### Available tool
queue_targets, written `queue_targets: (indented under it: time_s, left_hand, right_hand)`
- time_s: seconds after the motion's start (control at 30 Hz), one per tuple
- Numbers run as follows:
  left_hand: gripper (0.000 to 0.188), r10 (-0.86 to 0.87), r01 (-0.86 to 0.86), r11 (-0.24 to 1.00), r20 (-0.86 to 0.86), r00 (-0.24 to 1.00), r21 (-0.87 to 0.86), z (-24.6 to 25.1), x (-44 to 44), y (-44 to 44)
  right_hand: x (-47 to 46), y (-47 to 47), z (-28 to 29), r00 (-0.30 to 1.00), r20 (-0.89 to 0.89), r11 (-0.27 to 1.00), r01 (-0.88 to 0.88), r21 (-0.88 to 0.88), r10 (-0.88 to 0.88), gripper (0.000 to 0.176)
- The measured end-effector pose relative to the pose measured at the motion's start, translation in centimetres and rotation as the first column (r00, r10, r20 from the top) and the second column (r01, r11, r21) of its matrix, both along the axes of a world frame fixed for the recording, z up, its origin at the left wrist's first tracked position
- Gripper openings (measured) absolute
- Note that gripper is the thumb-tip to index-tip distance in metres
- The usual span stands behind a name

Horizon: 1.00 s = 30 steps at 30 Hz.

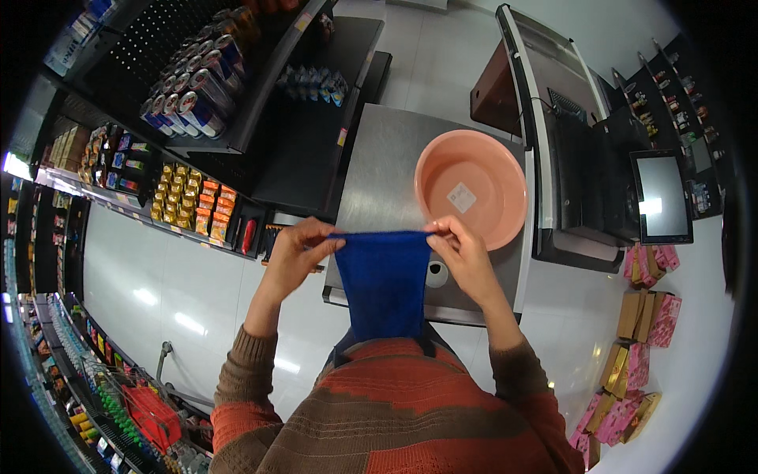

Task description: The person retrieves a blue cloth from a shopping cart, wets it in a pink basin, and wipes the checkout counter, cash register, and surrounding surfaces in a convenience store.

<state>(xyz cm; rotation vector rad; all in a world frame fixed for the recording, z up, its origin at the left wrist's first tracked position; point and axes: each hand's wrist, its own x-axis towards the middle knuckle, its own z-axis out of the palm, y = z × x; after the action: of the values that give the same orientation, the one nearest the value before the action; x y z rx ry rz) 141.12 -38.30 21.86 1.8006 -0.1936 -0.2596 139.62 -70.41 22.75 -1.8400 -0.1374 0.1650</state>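
A blue cloth (384, 284) hangs stretched between my two hands in front of my body. My left hand (301, 252) pinches its upper left corner between thumb and fingers. At the upper right corner, my right hand (459, 249) has the same kind of pinch. The cloth's lower end reaches down to my waist. Just beyond my right hand, a round pink plastic basin (421, 172) stands on a metal-topped counter (379, 166); a white label (461, 197) lies on its bottom. A small white round object with a dark centre (437, 274) is on the counter, partly behind my right hand.
Black shelving with drink cans (192, 101) and snack packs (188, 198) borders the counter's left. To the right are a monitor (662, 195) and a black checkout unit (568, 178). Boxes (636, 320) line the right floor. A red shopping basket (151, 418) sits lower left.
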Motion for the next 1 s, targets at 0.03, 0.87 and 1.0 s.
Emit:
queue_targets:
  time_s: [0.03,0.87,1.0]
  left_hand:
    - [0.018,0.002,-0.001,1.000,-0.064,0.998,0.014,-1.3,1.0,-0.1]
    - [0.023,-0.151,0.090,0.919,0.132,0.980,0.385,-16.2,-5.0,-1.5]
    - [0.022,-0.178,0.143,0.862,0.026,0.984,0.486,-15.1,-6.4,-1.4]
  right_hand:
    - [0.9,0.2,-1.3,1.000,-0.015,0.999,0.014,-0.036,-0.015,0.013]
    - [-4.9,0.2,-15.8,0.975,0.109,0.814,-0.099,-0.572,0.196,0.020]
    - [-6.0,-0.3,-16.7,0.972,0.096,0.773,-0.108,-0.625,0.214,0.031]
